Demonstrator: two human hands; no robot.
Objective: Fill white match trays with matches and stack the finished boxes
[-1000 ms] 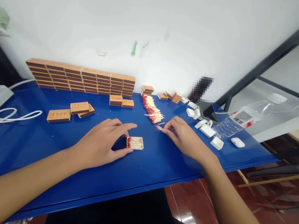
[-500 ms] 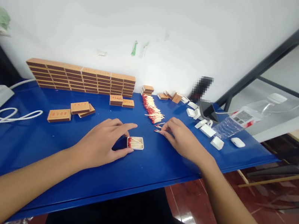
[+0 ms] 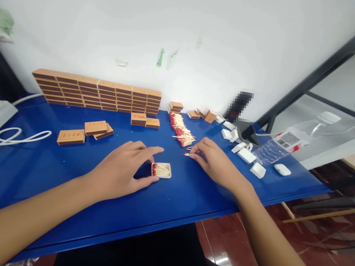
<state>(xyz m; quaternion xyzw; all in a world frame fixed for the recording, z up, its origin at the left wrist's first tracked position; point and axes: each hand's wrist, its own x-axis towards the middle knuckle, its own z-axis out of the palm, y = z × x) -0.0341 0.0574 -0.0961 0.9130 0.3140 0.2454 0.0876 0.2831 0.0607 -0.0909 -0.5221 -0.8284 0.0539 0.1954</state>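
My right grip (image 3: 213,162) pinches red-headed wooden matches (image 3: 186,154) | likely light, stiff, snappable; hold mid-stick | left grip (image 3: 122,169) brackets white rectangular tray (image 3: 166,176)

Flat blue tabletop (image 3: 184,192) is looking super glossy, smooth too. Far left, the orange-and-brown rectangular cardboard matchbox stack (image 3: 96,94) is looking matt. Thin red-tipped wooden matches (image 3: 181,129) are looking dull, and the clear ribbed plastic bottle (image 3: 269,150) on the right is shining.

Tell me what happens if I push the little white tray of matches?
The white tray would probably slide, since the blue table looks shiny. Lying low and flat, it seems unlikely to tip. Its matches aren't covered, so some might jiggle.
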